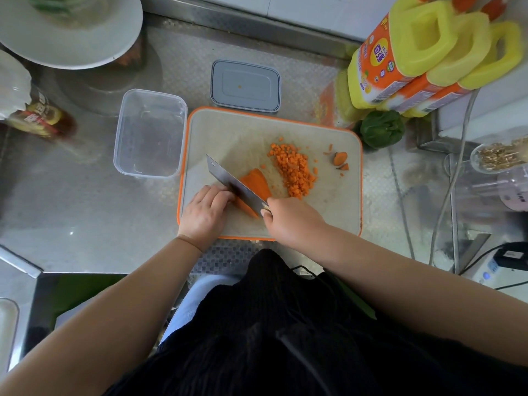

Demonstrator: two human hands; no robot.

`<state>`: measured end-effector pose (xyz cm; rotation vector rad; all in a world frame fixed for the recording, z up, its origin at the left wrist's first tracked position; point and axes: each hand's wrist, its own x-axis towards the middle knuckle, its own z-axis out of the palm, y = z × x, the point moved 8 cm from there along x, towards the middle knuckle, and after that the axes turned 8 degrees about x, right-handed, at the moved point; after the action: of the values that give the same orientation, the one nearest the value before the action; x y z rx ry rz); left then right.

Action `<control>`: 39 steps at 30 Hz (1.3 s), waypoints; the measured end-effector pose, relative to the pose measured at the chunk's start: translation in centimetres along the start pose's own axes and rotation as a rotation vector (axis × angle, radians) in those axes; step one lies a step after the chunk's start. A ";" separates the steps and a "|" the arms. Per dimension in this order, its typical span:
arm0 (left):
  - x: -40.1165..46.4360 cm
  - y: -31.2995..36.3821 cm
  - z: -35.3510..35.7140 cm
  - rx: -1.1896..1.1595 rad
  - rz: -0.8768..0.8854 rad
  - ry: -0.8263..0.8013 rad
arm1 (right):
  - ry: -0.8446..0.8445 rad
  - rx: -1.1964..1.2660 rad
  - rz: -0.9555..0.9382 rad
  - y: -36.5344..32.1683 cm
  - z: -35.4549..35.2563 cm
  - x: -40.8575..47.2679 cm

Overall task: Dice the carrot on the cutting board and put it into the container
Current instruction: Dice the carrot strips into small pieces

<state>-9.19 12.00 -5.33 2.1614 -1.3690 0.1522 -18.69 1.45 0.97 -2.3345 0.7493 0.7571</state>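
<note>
On the cutting board (228,130), right hand (291,221) grips the knife (228,181), handle hidden; left hand (204,212) holds the carrot (257,182).

Yellow oil jugs (423,52) at the steel counter's (71,210) far right corner, green vegetable (381,128) just below them, white plate (71,32) far left, sauce bottle (43,118) beneath it

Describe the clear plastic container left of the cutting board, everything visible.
The clear rectangular plastic container has rounded corners and a thin rim. It stands upright, open and without a lid, on the metal counter, just left of the orange-rimmed cutting board, close beside its edge. No carrot shows inside. Neither hand touches it. A grey lid lies apart, behind the board.
</note>
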 end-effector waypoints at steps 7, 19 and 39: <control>0.0 0.0 0.0 -0.002 0.017 0.022 | 0.029 0.063 0.048 0.7 1.2 0.6; 0.0 0.2 0.0 0.048 0.028 0.048 | 0.122 0.135 0.044 0.8 1.4 -0.1; 0.0 0.1 0.1 0.020 0.020 0.025 | 0.089 0.102 0.025 0.8 0.9 -1.6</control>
<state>-9.28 11.93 -5.35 2.1555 -1.3813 0.2009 -20.62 2.03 1.16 -2.2828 0.8372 0.6144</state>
